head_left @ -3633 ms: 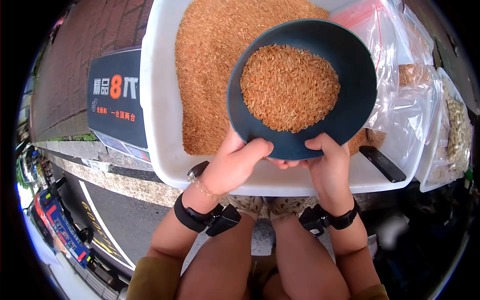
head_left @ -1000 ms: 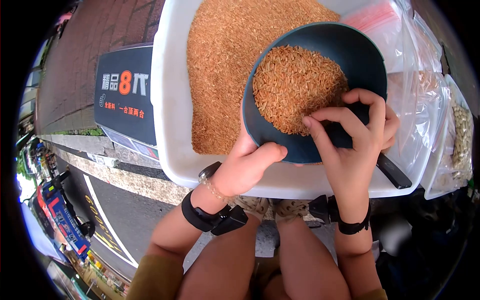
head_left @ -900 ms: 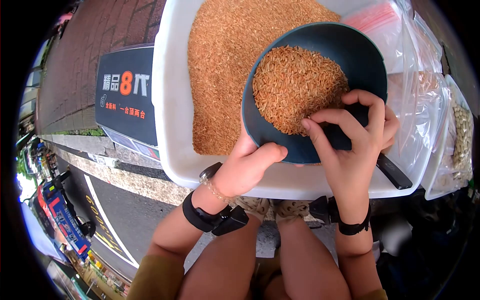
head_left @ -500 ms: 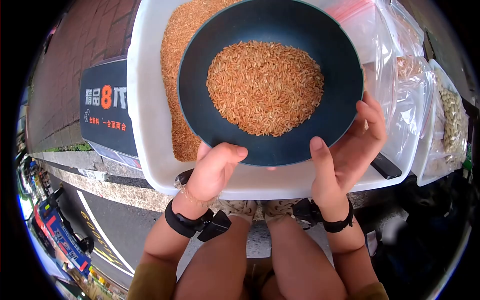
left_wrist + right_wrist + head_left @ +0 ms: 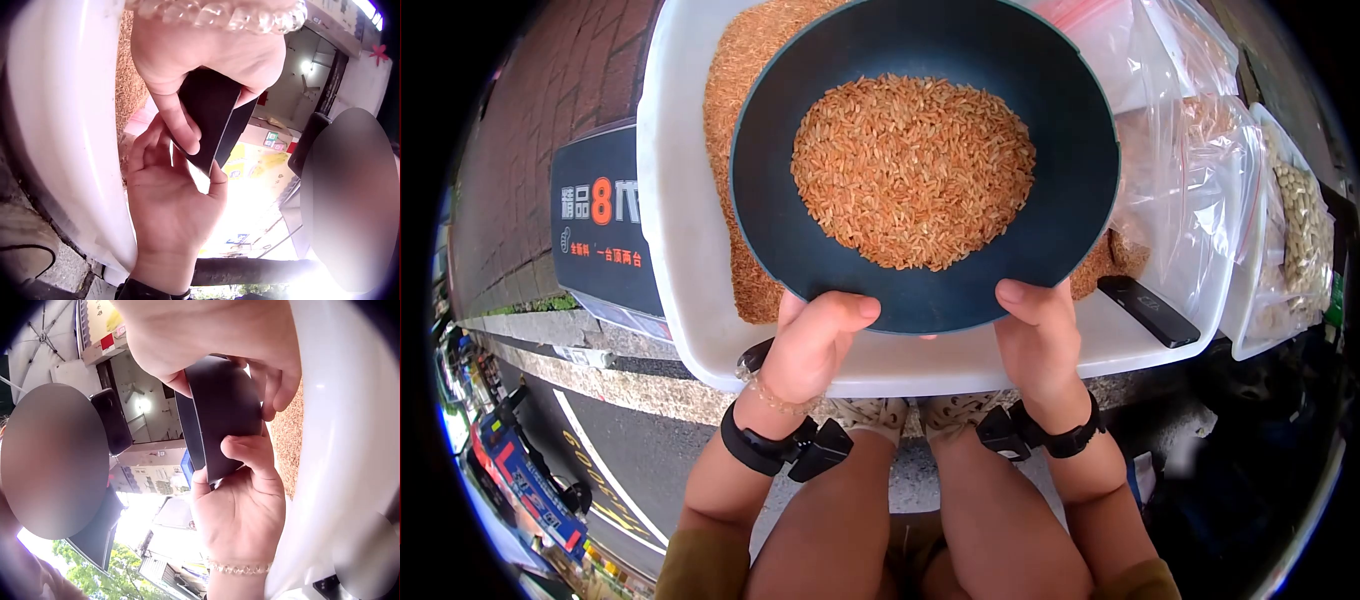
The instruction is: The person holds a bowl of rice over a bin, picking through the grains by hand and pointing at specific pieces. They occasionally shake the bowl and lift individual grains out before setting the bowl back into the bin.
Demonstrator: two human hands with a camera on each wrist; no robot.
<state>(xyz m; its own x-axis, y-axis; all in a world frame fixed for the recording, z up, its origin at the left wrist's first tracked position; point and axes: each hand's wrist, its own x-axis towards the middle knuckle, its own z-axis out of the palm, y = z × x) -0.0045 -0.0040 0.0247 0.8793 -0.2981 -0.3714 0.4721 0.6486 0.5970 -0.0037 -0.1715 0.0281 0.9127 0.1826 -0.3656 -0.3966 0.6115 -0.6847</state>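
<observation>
A dark blue-green bowl [image 5: 1080,150] is held up over a white tub, with a mound of reddish-brown rice grains [image 5: 915,170] in its middle. My left hand [image 5: 810,345] grips the near rim on the left, thumb over the edge and fingers underneath. On the right my right hand [image 5: 1040,335] grips the same rim, its thumb also on top. Both wrist views show the bowl's dark outside between the two hands, fingers curled beneath it; the left wrist view has the right hand [image 5: 178,212] below, and the right wrist view has the left hand [image 5: 244,512] below.
The white tub [image 5: 680,250] holds more of the rice [image 5: 750,60], partly hidden by the bowl. Clear plastic bags [image 5: 1200,190] and a black phone-like object [image 5: 1148,310] lie at its right side. A printed black box [image 5: 595,220] stands left; bagged pale beans [image 5: 1300,230] lie far right.
The right hand has left the grains, where its thumb and finger were pinched, and now grips the rim. The bowl has come closer to the camera and left in view, its grains spread more evenly.
</observation>
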